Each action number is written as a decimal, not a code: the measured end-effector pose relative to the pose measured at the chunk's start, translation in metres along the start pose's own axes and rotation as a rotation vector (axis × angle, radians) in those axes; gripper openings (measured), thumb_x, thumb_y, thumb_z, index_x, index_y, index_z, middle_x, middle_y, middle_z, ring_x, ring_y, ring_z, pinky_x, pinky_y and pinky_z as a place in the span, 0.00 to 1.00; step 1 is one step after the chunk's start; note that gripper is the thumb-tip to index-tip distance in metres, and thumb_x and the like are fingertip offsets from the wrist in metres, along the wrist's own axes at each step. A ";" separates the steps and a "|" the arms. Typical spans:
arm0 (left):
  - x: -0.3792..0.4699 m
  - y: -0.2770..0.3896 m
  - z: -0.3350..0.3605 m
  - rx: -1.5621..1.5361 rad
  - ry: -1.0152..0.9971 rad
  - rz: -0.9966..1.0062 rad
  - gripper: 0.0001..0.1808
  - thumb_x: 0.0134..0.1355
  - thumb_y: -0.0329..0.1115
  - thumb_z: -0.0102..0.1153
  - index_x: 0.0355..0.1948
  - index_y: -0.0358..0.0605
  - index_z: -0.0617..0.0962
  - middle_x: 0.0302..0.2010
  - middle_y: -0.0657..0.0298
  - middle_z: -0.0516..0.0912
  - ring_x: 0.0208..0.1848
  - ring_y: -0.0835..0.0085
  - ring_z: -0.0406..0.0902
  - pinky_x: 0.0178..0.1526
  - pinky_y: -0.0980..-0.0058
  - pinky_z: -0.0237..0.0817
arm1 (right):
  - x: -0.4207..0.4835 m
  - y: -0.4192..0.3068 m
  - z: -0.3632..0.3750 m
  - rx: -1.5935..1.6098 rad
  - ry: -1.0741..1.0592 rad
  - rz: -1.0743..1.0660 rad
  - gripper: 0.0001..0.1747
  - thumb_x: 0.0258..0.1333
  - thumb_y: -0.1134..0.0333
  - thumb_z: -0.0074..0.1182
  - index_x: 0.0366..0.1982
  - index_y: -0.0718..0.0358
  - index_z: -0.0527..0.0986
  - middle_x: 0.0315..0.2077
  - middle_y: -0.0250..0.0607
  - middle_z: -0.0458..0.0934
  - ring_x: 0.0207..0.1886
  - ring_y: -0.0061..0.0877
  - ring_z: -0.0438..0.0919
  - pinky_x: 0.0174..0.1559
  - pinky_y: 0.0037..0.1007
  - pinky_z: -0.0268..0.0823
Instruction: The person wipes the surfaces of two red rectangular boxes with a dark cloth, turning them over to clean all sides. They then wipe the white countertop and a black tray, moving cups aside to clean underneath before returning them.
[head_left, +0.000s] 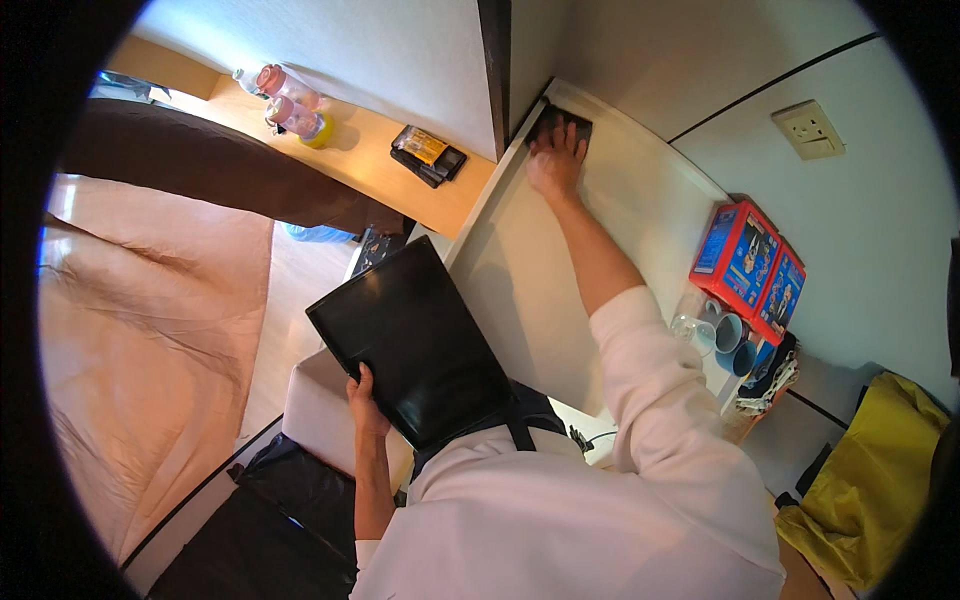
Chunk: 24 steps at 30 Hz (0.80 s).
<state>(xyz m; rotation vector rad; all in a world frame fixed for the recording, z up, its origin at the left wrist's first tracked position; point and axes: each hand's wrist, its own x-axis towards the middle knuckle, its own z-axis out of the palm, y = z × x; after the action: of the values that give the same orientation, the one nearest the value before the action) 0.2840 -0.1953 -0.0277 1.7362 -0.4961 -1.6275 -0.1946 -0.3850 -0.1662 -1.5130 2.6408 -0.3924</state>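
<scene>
My left hand grips the lower left edge of a flat, glossy black rectangular panel, thumb on its upper face. The panel is tilted in front of my waist, beside the left edge of a white tabletop. What kind of thing it is, a folder or a case, I cannot tell. At the far corner of the tabletop, my right hand lies palm down with fingers apart on a small dark flat item. That item sits against the raised rim, partly covered by my fingers.
Drink bottles and black items with a yellow packet stand on a wooden ledge. At right are a red-and-blue box, mugs and a clear glass. A wall socket, peach bedspread and yellow cloth surround me.
</scene>
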 end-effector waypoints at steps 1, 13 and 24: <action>0.001 0.002 -0.005 -0.007 -0.004 -0.004 0.33 0.73 0.53 0.61 0.67 0.41 0.68 0.63 0.50 0.78 0.64 0.54 0.76 0.66 0.50 0.70 | -0.016 -0.008 0.002 0.026 0.066 -0.036 0.31 0.73 0.55 0.47 0.72 0.58 0.69 0.79 0.47 0.55 0.82 0.47 0.49 0.78 0.60 0.37; 0.016 0.014 -0.065 -0.075 -0.231 0.012 0.27 0.75 0.51 0.58 0.64 0.41 0.74 0.60 0.54 0.82 0.60 0.59 0.81 0.64 0.58 0.75 | -0.273 -0.133 -0.012 0.210 0.019 -0.124 0.31 0.68 0.62 0.53 0.69 0.65 0.71 0.77 0.52 0.56 0.82 0.47 0.48 0.79 0.58 0.37; 0.013 0.018 -0.119 -0.017 -0.404 -0.001 0.33 0.75 0.54 0.58 0.65 0.34 0.72 0.62 0.49 0.81 0.60 0.54 0.82 0.64 0.54 0.76 | -0.371 -0.135 -0.020 0.182 0.005 -0.239 0.27 0.68 0.59 0.56 0.66 0.53 0.76 0.75 0.41 0.64 0.79 0.41 0.57 0.78 0.54 0.44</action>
<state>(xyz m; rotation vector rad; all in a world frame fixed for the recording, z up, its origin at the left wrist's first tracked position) 0.4046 -0.1893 -0.0276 1.3940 -0.6649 -1.9856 0.1044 -0.1279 -0.1356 -1.7695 2.3569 -0.6333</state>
